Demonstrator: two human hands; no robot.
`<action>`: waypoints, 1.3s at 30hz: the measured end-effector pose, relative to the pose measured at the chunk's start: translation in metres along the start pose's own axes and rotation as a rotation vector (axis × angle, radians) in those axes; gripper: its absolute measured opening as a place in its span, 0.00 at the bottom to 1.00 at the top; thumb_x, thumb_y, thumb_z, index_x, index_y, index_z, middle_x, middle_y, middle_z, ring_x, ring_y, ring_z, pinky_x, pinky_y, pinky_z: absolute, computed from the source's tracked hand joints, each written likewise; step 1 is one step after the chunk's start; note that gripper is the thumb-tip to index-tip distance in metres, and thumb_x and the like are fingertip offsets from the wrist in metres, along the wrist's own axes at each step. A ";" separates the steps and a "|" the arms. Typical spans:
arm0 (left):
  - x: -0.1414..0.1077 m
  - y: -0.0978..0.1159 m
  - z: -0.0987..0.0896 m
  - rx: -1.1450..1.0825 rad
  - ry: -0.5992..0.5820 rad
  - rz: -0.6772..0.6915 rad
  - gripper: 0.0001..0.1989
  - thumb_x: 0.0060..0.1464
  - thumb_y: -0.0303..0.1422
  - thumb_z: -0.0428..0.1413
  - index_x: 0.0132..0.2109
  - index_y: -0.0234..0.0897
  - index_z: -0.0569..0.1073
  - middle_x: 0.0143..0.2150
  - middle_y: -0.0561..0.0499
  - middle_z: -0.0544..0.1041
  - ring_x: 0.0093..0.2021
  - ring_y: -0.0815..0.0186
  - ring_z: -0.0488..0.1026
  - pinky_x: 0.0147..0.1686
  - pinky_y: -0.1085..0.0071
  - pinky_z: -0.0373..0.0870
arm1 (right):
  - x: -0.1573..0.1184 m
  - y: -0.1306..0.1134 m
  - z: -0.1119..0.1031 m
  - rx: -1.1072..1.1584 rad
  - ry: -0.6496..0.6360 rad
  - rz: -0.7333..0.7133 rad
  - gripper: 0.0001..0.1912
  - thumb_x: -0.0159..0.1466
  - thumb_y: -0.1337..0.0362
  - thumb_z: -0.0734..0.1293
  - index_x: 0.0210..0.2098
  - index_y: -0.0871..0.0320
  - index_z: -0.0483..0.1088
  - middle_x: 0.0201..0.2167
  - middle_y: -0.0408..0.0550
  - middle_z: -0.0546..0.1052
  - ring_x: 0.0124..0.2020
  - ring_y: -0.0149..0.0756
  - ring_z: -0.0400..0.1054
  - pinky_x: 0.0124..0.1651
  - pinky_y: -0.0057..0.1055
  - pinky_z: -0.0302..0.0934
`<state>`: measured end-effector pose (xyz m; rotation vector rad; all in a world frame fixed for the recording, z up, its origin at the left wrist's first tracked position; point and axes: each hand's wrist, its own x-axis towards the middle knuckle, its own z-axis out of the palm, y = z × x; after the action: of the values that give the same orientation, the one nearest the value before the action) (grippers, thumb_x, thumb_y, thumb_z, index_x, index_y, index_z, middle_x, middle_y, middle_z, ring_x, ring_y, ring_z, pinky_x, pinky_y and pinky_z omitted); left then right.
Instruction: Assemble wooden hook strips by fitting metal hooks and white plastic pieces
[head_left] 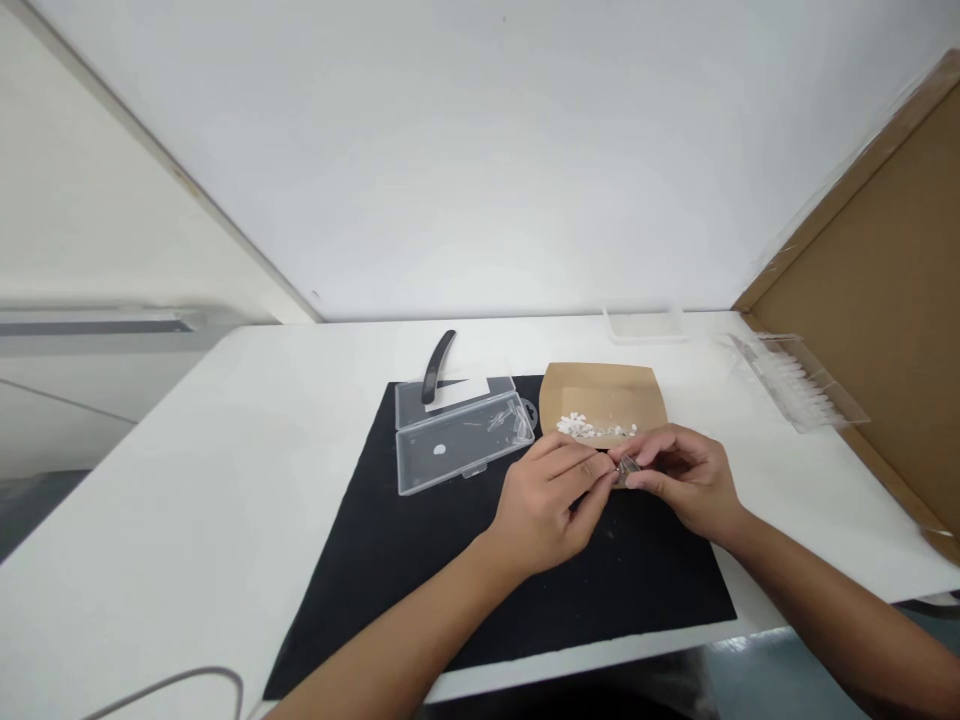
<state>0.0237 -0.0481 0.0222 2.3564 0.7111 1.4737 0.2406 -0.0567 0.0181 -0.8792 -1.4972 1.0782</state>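
Over the black mat (420, 560), my two hands meet just in front of a brown paper tray (604, 385) with small white pieces (576, 426) in it. My right hand (690, 482) pinches a small metal tool (628, 465), perhaps a clipper, between thumb and fingers. The fingers of my left hand (556, 500) are pressed together at the tool's left end; whatever they hold is too small to name. Left of the tray lies an open clear plastic case (420, 465) with some clear slivers and a white oval piece (439, 450) in it.
A black curved handle-like object (438, 368) and a white card (459, 392) rest on the case's lid. At the back stands a clear shallow tray (645, 326). Another clear box with rows of pale pieces (799, 383) lies at the right, beside a cardboard panel (885, 300).
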 end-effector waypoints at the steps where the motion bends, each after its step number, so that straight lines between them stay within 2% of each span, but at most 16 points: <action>1: 0.000 0.000 0.000 -0.003 0.005 -0.007 0.08 0.64 0.21 0.60 0.47 0.37 0.78 0.39 0.48 0.84 0.38 0.64 0.78 0.43 0.63 0.77 | 0.000 0.000 0.000 0.019 0.025 0.014 0.10 0.63 0.62 0.80 0.36 0.53 0.75 0.40 0.48 0.86 0.42 0.39 0.84 0.43 0.32 0.80; 5: 0.001 -0.004 0.000 -0.011 0.048 -0.033 0.06 0.65 0.23 0.60 0.45 0.37 0.78 0.39 0.48 0.84 0.38 0.64 0.80 0.42 0.64 0.77 | 0.003 0.001 -0.005 -0.021 0.087 -0.006 0.12 0.64 0.60 0.79 0.37 0.53 0.73 0.39 0.48 0.87 0.40 0.40 0.84 0.39 0.32 0.80; 12: -0.001 -0.005 0.001 -0.031 -0.021 -0.020 0.06 0.67 0.24 0.59 0.46 0.38 0.78 0.38 0.48 0.84 0.37 0.64 0.79 0.43 0.63 0.78 | 0.005 -0.004 -0.014 -0.460 -0.063 -0.305 0.10 0.62 0.62 0.81 0.39 0.51 0.78 0.44 0.47 0.87 0.40 0.39 0.84 0.36 0.30 0.78; 18: -0.003 -0.005 0.002 -0.031 -0.052 -0.013 0.06 0.67 0.24 0.59 0.47 0.37 0.79 0.38 0.48 0.84 0.37 0.65 0.78 0.42 0.64 0.77 | 0.008 -0.008 -0.019 -0.518 -0.095 -0.445 0.11 0.61 0.63 0.81 0.40 0.52 0.79 0.44 0.46 0.87 0.40 0.38 0.84 0.35 0.29 0.78; 23: -0.003 -0.006 0.003 -0.019 -0.050 -0.006 0.06 0.67 0.23 0.59 0.47 0.36 0.79 0.38 0.48 0.83 0.38 0.65 0.77 0.42 0.65 0.77 | 0.010 -0.011 -0.022 -0.547 -0.138 -0.489 0.10 0.63 0.64 0.80 0.42 0.51 0.79 0.45 0.46 0.86 0.40 0.36 0.83 0.35 0.29 0.78; 29: -0.005 -0.005 0.004 0.001 -0.090 -0.013 0.06 0.68 0.25 0.59 0.47 0.36 0.80 0.38 0.47 0.83 0.37 0.64 0.77 0.41 0.64 0.77 | 0.013 -0.015 -0.023 -0.589 -0.213 -0.528 0.11 0.64 0.65 0.79 0.46 0.50 0.79 0.48 0.47 0.86 0.43 0.39 0.83 0.45 0.35 0.82; 39: -0.005 -0.002 0.005 0.008 -0.079 -0.020 0.06 0.69 0.26 0.58 0.47 0.36 0.80 0.37 0.48 0.83 0.36 0.65 0.77 0.40 0.66 0.77 | 0.011 -0.014 -0.021 -0.577 -0.224 -0.536 0.13 0.63 0.65 0.79 0.47 0.49 0.80 0.47 0.46 0.86 0.43 0.39 0.83 0.46 0.36 0.81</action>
<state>0.0261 -0.0490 0.0151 2.3919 0.7191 1.3634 0.2596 -0.0470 0.0364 -0.6778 -2.1311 0.3539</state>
